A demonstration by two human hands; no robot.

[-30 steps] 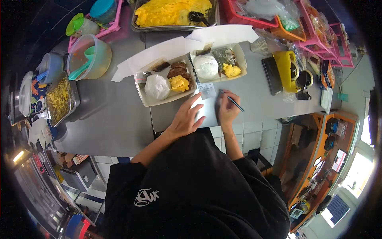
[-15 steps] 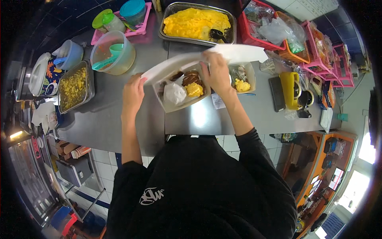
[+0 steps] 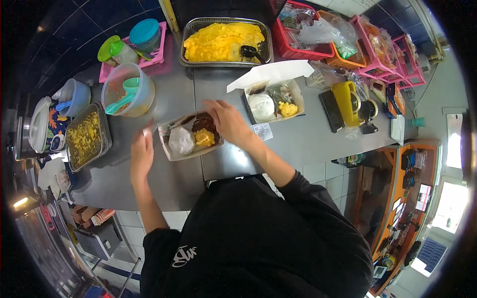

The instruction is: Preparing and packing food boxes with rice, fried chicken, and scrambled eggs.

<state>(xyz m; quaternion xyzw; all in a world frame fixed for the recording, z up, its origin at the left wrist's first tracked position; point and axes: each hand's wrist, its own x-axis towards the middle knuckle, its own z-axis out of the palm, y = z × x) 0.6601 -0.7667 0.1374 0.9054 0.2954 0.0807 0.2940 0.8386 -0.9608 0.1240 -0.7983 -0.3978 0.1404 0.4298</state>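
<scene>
An open white cardboard food box [image 3: 179, 157] stands on the steel counter in front of me. Inside are a whitish wrapped bundle [image 3: 181, 141], yellow scrambled egg [image 3: 204, 137] and a dark brown food [image 3: 203, 122]. At its left far corner is my left hand [image 3: 141, 155], fingers pointing away from me; blur hides whether they grip the edge. My right hand [image 3: 229, 121] reaches over the right far corner with fingers stretched out. How the lid of this box stands does not show. A second open box [image 3: 278, 117] farther right holds a white mound, egg and a clear packet.
A steel tray [image 3: 185, 60] of yellow egg with a black scoop stands at the back. Left are a plastic tub [image 3: 149, 98] with turquoise utensils and a glass dish [image 3: 105, 141]. Red [image 3: 303, 52] and pink baskets and a yellow tape dispenser [image 3: 344, 102] stand right. A paper slip [image 3: 262, 131] lies between the boxes.
The nearer box has come toward me and left, and both hands have moved with it. Its raised white lid no longer shows between my hands. The second box is now uncovered to view.
</scene>
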